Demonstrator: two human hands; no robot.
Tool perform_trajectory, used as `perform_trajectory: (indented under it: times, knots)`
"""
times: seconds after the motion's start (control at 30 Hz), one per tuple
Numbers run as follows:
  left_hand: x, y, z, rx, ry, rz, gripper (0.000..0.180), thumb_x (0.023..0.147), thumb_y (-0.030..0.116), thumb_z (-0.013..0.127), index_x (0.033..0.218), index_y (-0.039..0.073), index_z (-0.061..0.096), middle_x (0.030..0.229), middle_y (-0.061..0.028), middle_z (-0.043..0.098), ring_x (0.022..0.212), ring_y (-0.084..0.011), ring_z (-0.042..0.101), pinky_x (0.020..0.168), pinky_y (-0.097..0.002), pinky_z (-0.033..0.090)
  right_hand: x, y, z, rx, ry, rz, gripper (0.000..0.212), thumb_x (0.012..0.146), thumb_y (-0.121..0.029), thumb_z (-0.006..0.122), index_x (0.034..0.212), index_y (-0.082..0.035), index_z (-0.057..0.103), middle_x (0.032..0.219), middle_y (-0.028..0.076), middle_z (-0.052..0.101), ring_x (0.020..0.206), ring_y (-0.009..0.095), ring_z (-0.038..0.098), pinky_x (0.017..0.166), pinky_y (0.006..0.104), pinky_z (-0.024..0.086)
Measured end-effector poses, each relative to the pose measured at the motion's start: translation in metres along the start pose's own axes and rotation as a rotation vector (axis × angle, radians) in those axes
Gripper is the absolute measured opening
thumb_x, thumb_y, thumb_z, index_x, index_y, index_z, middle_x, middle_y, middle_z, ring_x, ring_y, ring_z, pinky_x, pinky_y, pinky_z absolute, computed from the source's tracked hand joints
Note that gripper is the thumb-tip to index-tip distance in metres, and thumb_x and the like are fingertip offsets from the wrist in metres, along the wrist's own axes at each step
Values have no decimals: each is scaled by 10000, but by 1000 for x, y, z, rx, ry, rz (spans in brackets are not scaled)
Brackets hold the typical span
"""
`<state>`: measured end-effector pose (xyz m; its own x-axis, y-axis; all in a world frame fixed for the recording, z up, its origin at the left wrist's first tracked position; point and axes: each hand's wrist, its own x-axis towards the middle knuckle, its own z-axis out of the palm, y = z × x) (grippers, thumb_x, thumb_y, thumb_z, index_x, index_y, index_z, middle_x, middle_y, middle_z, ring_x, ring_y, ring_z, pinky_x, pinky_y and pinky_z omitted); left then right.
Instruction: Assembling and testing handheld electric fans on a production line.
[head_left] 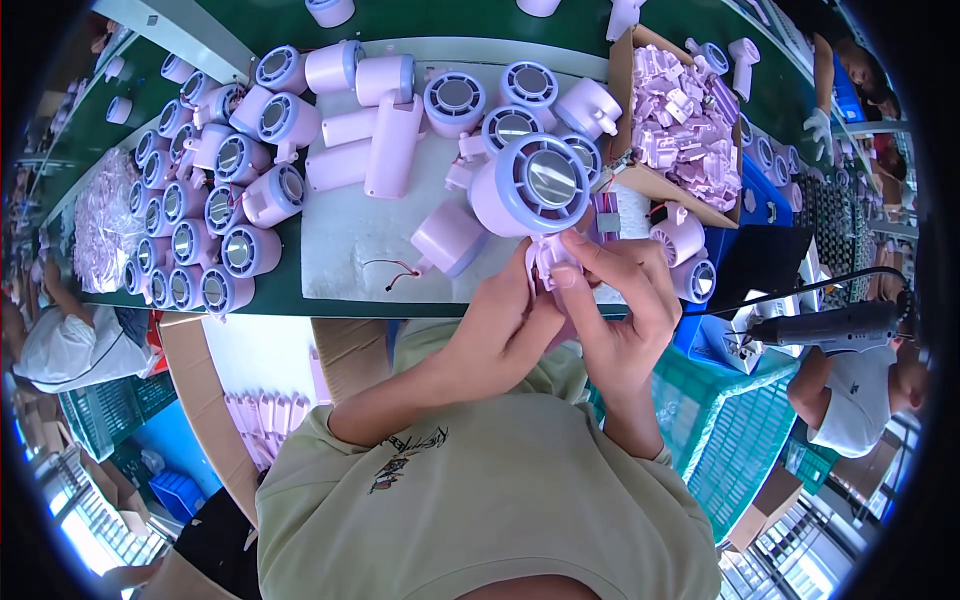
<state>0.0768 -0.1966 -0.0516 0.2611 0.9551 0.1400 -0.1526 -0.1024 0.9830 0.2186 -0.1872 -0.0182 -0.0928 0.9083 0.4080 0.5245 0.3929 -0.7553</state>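
Close in front of me I hold a lilac handheld fan with a blue slotted ring and a shiny round centre. My left hand is closed round its short neck below the head. At that neck my right hand presses with thumb and fingers on a small lilac plastic piece; fingers partly hide it. On the white foam mat beside my left hand lies a loose fan head with thin wires trailing. Long lilac handle shells lie farther back on the mat.
Many fan heads crowd the left of the green table. A cardboard box of small lilac parts stands at the back right. A dark electric screwdriver with a cable is at the right, above a turquoise crate. Other people sit on both sides.
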Motion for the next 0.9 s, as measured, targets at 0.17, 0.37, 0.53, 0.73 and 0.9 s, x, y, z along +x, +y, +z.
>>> perform_trajectory:
  times: [0.17, 0.37, 0.53, 0.73, 0.9]
  knots:
    - [-8, 9, -1, -161, -35, -24, 394, 930, 57, 488, 1305, -35, 410, 923, -110, 611, 791, -141, 586, 690, -294, 475, -4, 9, -7, -8, -22, -231, 386, 665, -99, 831, 1042, -127, 751, 1041, 91, 614, 852, 204, 577, 663, 308, 474]
    - [-27, 19, -6, -304, -58, -114, 490, 970, 242, 468, 1365, -48, 436, 1289, -191, 488, 1206, -265, 423, 988, -403, 347, -9, 2, -4, 53, 36, -354, 373, 670, -84, 826, 1034, -129, 757, 1044, 103, 601, 890, 225, 606, 715, 310, 513]
    - [-21, 17, -2, -145, -78, 9, 618, 985, 452, 440, 1335, -53, 507, 1432, -271, 433, 1389, -373, 355, 1130, -506, 271, -20, -19, 10, 648, 101, -25, 260, 795, -58, 753, 1050, -55, 704, 1040, 131, 604, 847, 197, 637, 634, 272, 505]
    - [-18, 16, -6, -156, -97, 15, 627, 979, 465, 449, 1346, -42, 478, 1413, -274, 450, 1342, -387, 415, 1102, -517, 313, -27, -5, -12, 914, -517, 384, 212, 990, -177, 553, 1053, 14, 619, 746, 76, 623, 616, 106, 616, 482, 238, 440]
    - [-12, 10, -1, -196, -24, 40, 581, 977, 445, 451, 1312, -28, 475, 1289, -259, 544, 1259, -389, 501, 1067, -525, 361, -25, -7, -10, 817, -456, 460, 278, 1019, -231, 495, 1062, 11, 625, 619, 31, 584, 517, 84, 577, 434, 239, 403]
